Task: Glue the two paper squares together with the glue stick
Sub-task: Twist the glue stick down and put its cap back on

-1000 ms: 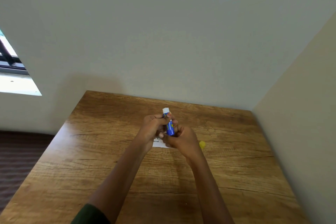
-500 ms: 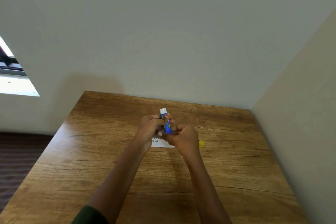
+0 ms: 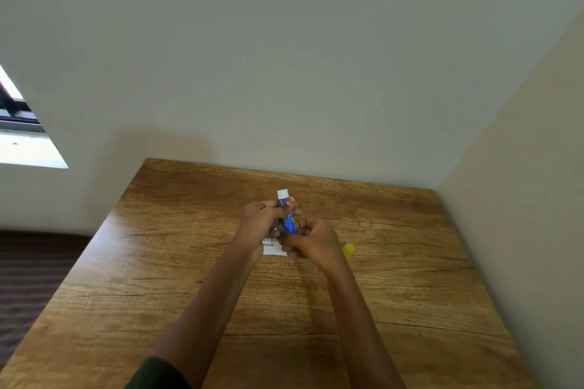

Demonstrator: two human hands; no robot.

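Note:
A blue glue stick (image 3: 287, 218) with a white tip stands nearly upright above the wooden table (image 3: 158, 278). My left hand (image 3: 262, 221) grips its upper part, thumb across the tube. My right hand (image 3: 316, 241) holds its lower end. Below the hands lies a white paper square (image 3: 271, 246) with black print, partly hidden by both hands. I cannot make out a second square. A small yellow cap (image 3: 348, 249) lies on the table just right of my right hand.
The table stands in a corner, with a wall (image 3: 284, 73) behind it and another wall (image 3: 521, 199) on its right. A window (image 3: 19, 136) shows at the far left. Dark floor (image 3: 31, 278) lies left of the table.
Both hands stay together on the glue stick in about the same place. The fingers have shifted slightly on the tube. The paper and the yellow cap have not moved.

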